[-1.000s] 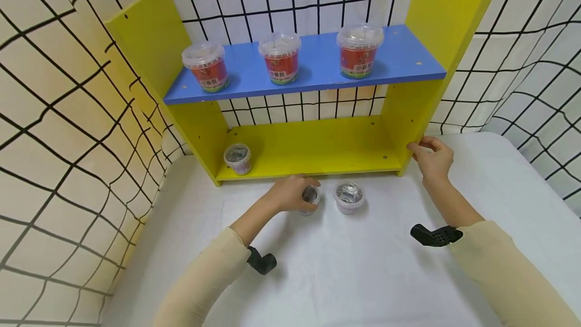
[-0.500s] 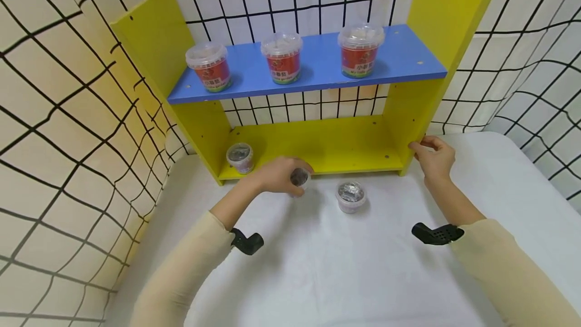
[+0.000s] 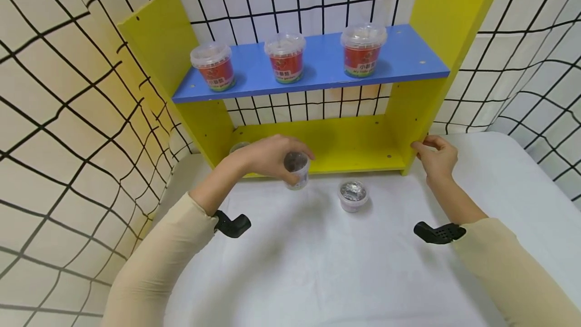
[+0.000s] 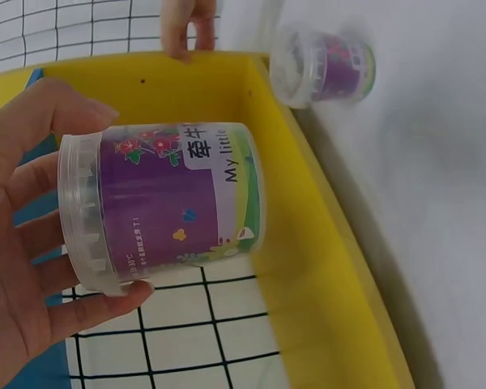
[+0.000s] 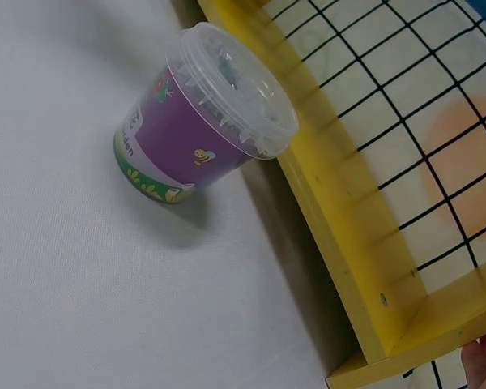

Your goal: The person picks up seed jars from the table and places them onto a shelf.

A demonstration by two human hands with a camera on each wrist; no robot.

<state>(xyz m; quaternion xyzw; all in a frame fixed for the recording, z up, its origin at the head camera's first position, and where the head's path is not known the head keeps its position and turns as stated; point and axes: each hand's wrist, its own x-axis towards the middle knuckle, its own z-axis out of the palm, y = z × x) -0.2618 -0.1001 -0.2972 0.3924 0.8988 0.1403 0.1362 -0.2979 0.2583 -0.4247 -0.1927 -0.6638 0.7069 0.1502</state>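
The left hand [image 3: 268, 158] gripped 1 purple tub [image 3: 296, 169] in the air just before the yellow shelf [image 3: 354, 148], while the right hand [image 3: 437, 158], fingers curled on its side panel, steadied it.

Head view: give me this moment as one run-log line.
left hand: holds purple cup off the table | right hand: grips shelf side panel | second purple cup: on white table

My left hand [image 3: 265, 158] holds a tub [image 3: 296, 169] before the shelf unit's [image 3: 317, 148] bottom board. Another tub [image 3: 353, 196] sits on the table [image 3: 345, 266] at its four o'clock. My right hand [image 3: 436, 158] touches the unit's right wall. Three cups [image 3: 285, 57] stand on the upper shelf [image 3: 404, 59], at twelve.
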